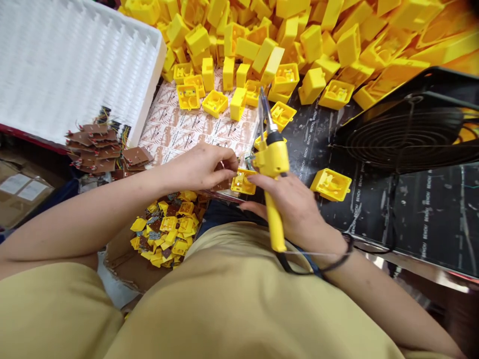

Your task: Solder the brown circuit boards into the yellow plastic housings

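My right hand [295, 209] is wrapped round the handle of a yellow soldering gun [276, 157], its metal tip pointing up and away from me. A black cord runs from the handle's lower end past my wrist. Between my hands, near the table's front edge, sits a small open yellow plastic case [245, 182] with small metal parts inside. My left hand [211, 167] is closed at the case's left rim, thumb and fingers curled against it; the exact grip is partly hidden. My right fingertips reach the case's right side. Another yellow case [331, 184] lies to the right.
A large heap of yellow cases [239, 45] covers the table's back. At left are a white foam tray [82, 65] and stacked brown circuit boards [93, 147]. A black fan [407, 124] stands at right. Below the edge, a box [123, 259] holds yellow pieces.
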`<state>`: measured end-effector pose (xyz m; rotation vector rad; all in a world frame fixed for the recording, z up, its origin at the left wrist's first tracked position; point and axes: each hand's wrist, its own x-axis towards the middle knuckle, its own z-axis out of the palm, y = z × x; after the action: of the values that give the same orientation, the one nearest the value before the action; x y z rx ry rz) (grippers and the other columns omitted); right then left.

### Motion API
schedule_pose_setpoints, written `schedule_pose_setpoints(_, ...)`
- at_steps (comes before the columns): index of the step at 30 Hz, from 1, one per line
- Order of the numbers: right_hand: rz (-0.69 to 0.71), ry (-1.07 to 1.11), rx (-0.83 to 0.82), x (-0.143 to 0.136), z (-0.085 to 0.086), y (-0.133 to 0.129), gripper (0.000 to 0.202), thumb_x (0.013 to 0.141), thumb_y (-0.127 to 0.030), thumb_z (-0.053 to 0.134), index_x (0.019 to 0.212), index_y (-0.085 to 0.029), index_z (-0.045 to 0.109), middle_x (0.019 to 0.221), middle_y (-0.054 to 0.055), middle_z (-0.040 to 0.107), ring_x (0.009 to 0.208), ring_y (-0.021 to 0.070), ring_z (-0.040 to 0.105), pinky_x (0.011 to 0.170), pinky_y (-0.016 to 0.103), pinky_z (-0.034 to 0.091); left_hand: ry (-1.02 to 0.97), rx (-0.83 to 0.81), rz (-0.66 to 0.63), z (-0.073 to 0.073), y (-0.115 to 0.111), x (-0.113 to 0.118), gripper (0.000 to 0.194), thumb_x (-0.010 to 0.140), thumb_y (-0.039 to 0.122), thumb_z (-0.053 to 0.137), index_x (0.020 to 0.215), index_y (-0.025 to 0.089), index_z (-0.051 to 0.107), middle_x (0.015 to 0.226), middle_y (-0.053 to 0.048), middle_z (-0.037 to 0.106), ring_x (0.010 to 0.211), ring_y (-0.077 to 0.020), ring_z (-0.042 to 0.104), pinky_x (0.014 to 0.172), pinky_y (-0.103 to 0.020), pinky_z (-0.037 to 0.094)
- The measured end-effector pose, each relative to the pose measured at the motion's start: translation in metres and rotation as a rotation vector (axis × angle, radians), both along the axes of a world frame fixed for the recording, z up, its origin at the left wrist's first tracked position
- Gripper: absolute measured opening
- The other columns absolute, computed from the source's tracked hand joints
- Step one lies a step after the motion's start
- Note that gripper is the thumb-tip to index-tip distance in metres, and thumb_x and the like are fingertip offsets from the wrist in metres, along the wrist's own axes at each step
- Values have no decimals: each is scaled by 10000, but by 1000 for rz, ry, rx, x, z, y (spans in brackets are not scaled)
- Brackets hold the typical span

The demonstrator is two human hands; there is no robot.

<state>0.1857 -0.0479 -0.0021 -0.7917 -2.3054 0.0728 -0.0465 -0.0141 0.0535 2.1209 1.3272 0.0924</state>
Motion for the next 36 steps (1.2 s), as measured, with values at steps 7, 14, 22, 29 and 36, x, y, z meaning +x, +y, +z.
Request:
schedule_pose_setpoints(7, -38, -27, -25, 7, -9, 3, 333, 939, -274, 653, 1242, -223, 525, 804, 2, 637, 722, 190, 633, 722, 328, 524, -373, -322, 85, -17, -7, -7, 289, 826, 206, 591, 1107, 177, 530, 843, -12, 689, 766, -122, 666, 714, -222, 497)
schedule_pose_setpoints(14, -18, 64, -11, 10, 1, 5, 376, 896, -368, 721, 1181, -213, 533, 880, 13, 694, 811, 180, 675, 868, 341, 530, -519, -508, 155, -17, -7, 1, 257, 834, 168, 581, 1084, 168, 521, 850, -17, 701, 720, -93, 666, 661, -195, 496)
schedule_pose_setpoints(22, -10, 103, -20, -7, -9, 3, 255, 946, -179, 637, 1164, -274, 548, 810, -45, 672, 722, 133, 653, 836, 306, 521, -555, -533, 147, -16, -5, 1, 162, 820, 135, 564, 977, 159, 599, 788, -6, 711, 710, -88, 668, 688, -189, 513)
schedule_pose_setpoints(29, -73, 201, -21, -11, -5, 0, 256, 904, -161, 690, 1106, -255, 563, 832, -39, 688, 726, 131, 646, 753, 272, 537, -431, -204, 140, -16, -15, 12, 118, 811, 220, 624, 869, 137, 685, 768, -10, 702, 691, -106, 629, 647, -203, 470)
schedule_pose_setpoints(36, -28, 162, 7, -4, -3, 4, 196, 895, -138, 692, 1030, -261, 621, 749, -60, 692, 623, 109, 642, 757, 265, 544, -463, -266, 207, -19, -12, 20, 93, 807, 218, 609, 783, 139, 651, 673, 13, 667, 616, -96, 588, 648, -219, 477)
